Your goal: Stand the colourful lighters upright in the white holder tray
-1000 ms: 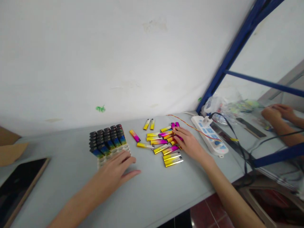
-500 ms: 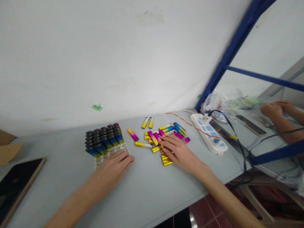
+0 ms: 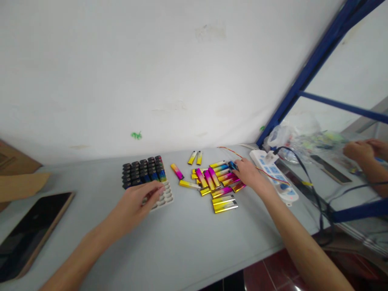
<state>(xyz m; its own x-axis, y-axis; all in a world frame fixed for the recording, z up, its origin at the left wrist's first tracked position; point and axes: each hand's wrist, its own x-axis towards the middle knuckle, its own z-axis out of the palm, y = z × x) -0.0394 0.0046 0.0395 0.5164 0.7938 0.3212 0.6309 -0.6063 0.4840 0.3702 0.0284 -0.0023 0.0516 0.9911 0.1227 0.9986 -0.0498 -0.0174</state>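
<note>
Left hand (image 3: 133, 205) arching over white tray (image 3: 167, 195), fingers curling downward, can't tell whether they're grasping anything; dark-topped lighters (image 3: 143, 170) standing just beyond those fingers; right hand (image 3: 250, 174) stretching out, fingertips touching blue lighter (image 3: 232, 165), grip unclear; loose lighters (image 3: 209, 178) sprawling left of right fingertips; green scrawl (image 3: 136, 135) showing beyond both hands, illegible

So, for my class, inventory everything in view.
Tray: one, white, left of centre.
Upright sticks: many, black-topped, in tray.
Loose sticks: many, mostly yellow and pink, centre.
Phone: one, black, left.
Cardboard: some, brown, far left.
Power strip: one, white, right.
Thin wire: one, red-yellow, crossing strip.
Cables: some, black, right.
Frame: one, blue, right.
Plastic bags: some, clear, beyond frame.
Table: one, grey, foreground.
Wall: one, white, behind.
Co-worker's hands: two, far right.
Left hand: one, at tray.
Right hand: one, at loose sticks.
</note>
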